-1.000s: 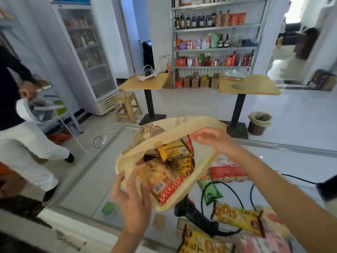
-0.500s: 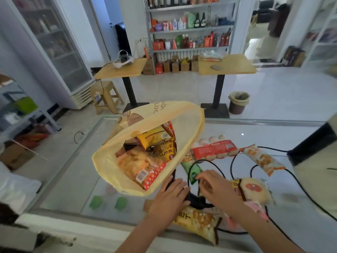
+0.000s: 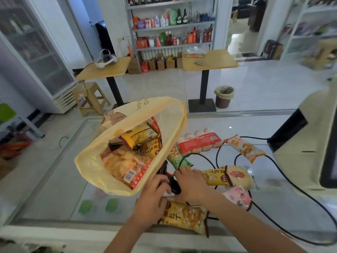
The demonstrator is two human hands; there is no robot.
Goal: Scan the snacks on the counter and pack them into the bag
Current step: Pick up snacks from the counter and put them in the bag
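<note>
An open yellow plastic bag (image 3: 91,167) stands on the glass counter (image 3: 54,189), holding several snack packets. Just right of it lies a black barcode scanner (image 3: 166,177). My left hand (image 3: 152,199) grips its handle. My right hand (image 3: 191,185) lies over its head with bent fingers. Loose snacks surround the hands: a yellow packet (image 3: 184,218) at the counter's near edge, another yellow packet (image 3: 216,177), a round pastry pack (image 3: 240,177), a pink packet (image 3: 238,198), a green packet (image 3: 177,158), a red multipack (image 3: 198,143) and an orange-white packet (image 3: 244,147).
A cream checkout terminal (image 3: 308,154) stands at the right, with black cables (image 3: 284,174) looping across the counter among the snacks. Beyond the counter are two wooden tables (image 3: 209,59), a bin (image 3: 224,96), a stool and stocked shelves.
Both hands let go of the bag's rim and came down to the scanner beside it. The bag now stands by itself. My view swung to the right.
</note>
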